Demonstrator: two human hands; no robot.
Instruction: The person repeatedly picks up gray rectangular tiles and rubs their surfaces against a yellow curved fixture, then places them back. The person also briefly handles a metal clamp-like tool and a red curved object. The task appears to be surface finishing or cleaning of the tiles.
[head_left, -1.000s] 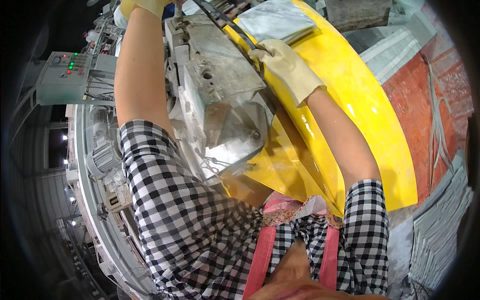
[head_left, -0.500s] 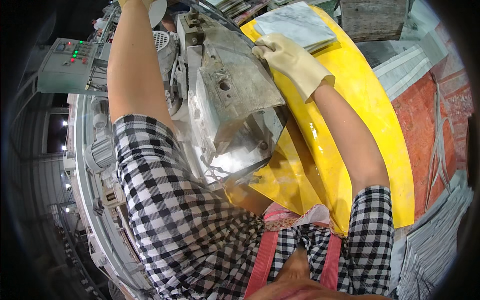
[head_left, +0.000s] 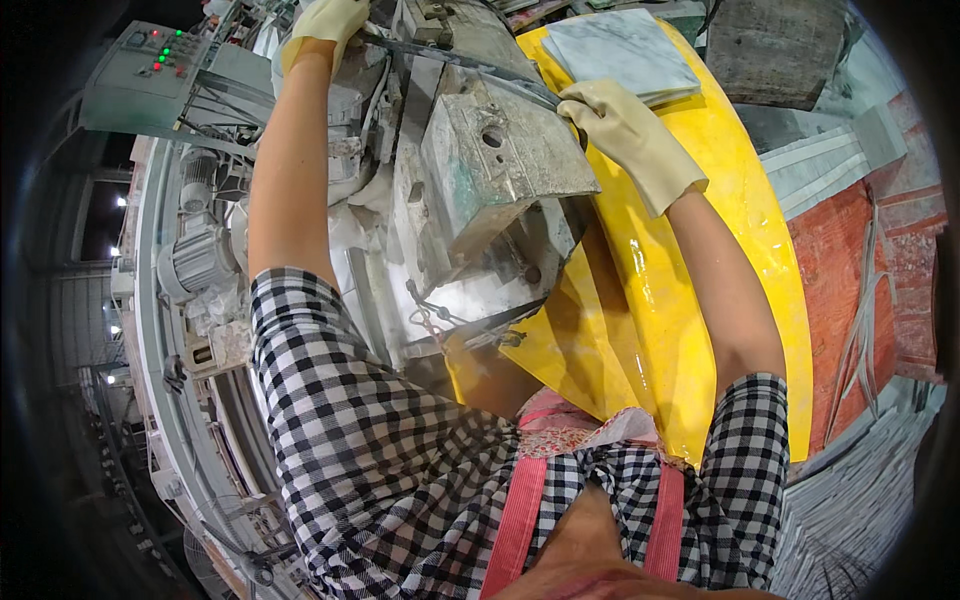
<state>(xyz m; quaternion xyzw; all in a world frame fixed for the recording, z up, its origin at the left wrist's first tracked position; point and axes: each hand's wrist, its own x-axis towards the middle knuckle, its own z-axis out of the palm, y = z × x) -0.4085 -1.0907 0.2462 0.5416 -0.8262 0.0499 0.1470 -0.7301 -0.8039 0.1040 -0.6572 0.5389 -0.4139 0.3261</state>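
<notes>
A long, narrow dark grey strip (head_left: 465, 65) spans from one hand to the other over the machine's metal block. At its left end my left hand (head_left: 330, 25), in a cream rubber glove, is closed on it; the fingertips are partly hidden at the top edge. My right hand (head_left: 625, 135), gloved alike, has its fingers curled round the strip's right end. Just beyond that hand, white marble tiles (head_left: 625, 52) with grey veins lie stacked on a yellow curved surface (head_left: 690, 270). The worn metal block (head_left: 510, 150) with a round hole sits between my arms.
A control box (head_left: 140, 80) with green and red lights stands at the left. Below it are a grey motor (head_left: 200, 262) and a long machine rail. Pale stacked slabs (head_left: 820, 170), a red-orange surface (head_left: 835, 300) and a bundle of thin grey sheets (head_left: 850, 500) lie to the right.
My left hand has come down and right, into fuller view. My right hand has shifted slightly right and down. The dark strip now shows stretched between them. The whole view has shifted a little.
</notes>
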